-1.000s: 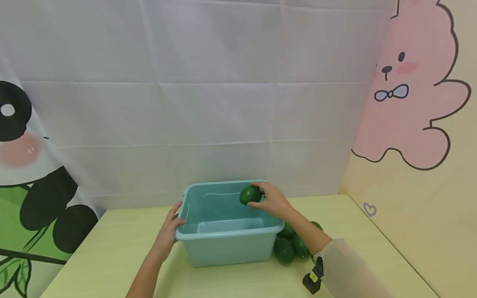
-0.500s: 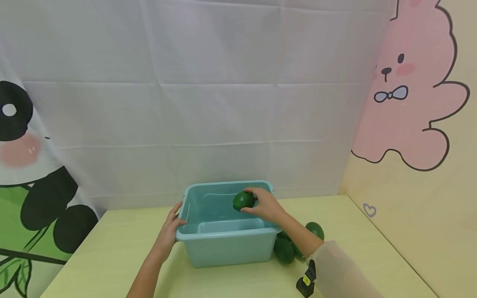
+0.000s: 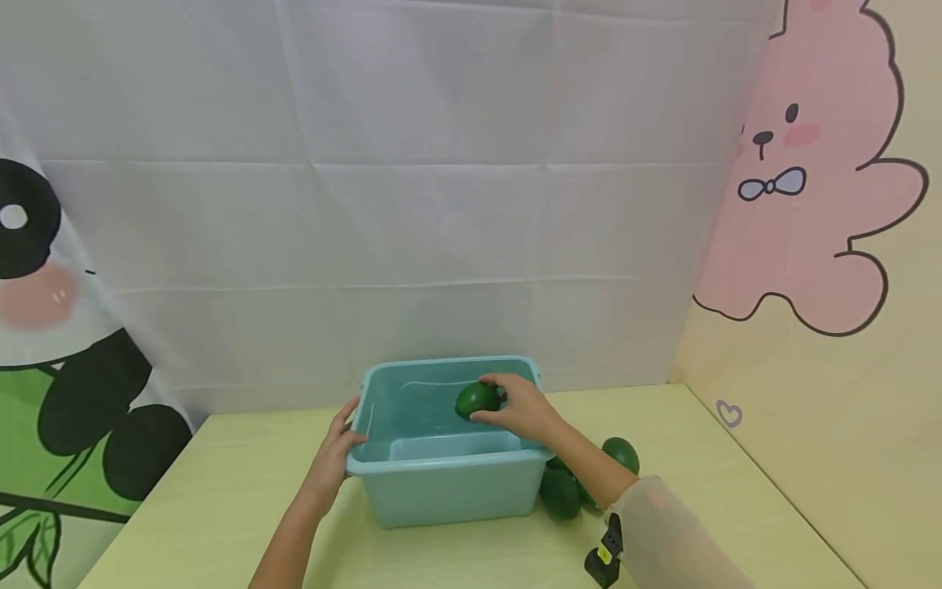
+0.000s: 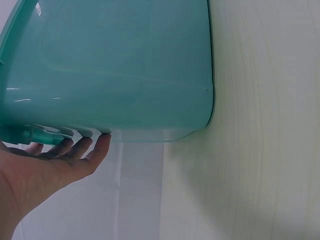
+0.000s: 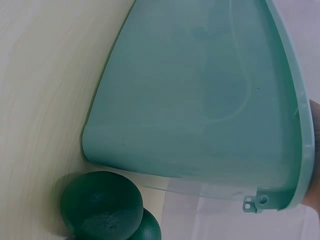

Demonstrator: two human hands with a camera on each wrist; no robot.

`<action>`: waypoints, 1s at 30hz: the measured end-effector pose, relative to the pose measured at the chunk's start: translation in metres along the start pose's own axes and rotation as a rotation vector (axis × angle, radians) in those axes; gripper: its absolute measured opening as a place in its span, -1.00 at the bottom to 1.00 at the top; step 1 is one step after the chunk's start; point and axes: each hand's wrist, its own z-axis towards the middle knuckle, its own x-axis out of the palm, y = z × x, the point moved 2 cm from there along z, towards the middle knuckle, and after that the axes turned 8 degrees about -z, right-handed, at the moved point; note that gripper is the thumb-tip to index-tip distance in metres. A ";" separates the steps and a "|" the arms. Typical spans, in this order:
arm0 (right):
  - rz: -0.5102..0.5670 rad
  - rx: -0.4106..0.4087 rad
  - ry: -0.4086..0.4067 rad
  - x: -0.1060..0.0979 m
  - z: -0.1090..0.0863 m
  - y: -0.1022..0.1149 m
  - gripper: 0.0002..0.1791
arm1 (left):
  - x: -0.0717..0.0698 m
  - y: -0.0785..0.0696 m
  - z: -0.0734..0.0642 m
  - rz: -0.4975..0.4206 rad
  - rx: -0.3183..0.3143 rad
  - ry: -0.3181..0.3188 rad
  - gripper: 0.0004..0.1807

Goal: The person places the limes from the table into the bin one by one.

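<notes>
A light teal plastic tub stands upright on the table. My left hand grips the tub's left rim; in the left wrist view its fingers reach under that rim. Over the tub's opening, my right hand pinches a dark green avocado between thumb and fingers. Only a sliver of the right hand shows in the right wrist view, behind the tub wall, and the held avocado is hidden there. Several more avocados lie against the tub's right side, partly covered by the right forearm.
The pale yellow table runs back to a white cloth hung behind. A wall with a pink cartoon bear closes the right side. A black wrist device hangs under the right sleeve.
My right hand has moved left and slightly down with the avocado, from the tub's right end towards its middle. Most of this came in the first half second. The left hand stays on the rim.
</notes>
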 end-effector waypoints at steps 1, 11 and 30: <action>0.004 -0.005 -0.003 0.000 0.000 0.000 -0.45 | 0.000 0.000 0.000 0.001 0.000 0.001 -0.25; 0.047 -0.011 -0.018 -0.001 -0.001 -0.002 -0.73 | 0.001 0.000 0.001 -0.004 0.002 -0.002 -0.25; 0.019 0.018 -0.078 -0.011 -0.003 -0.003 -0.76 | 0.001 0.000 0.001 0.002 0.014 -0.008 -0.25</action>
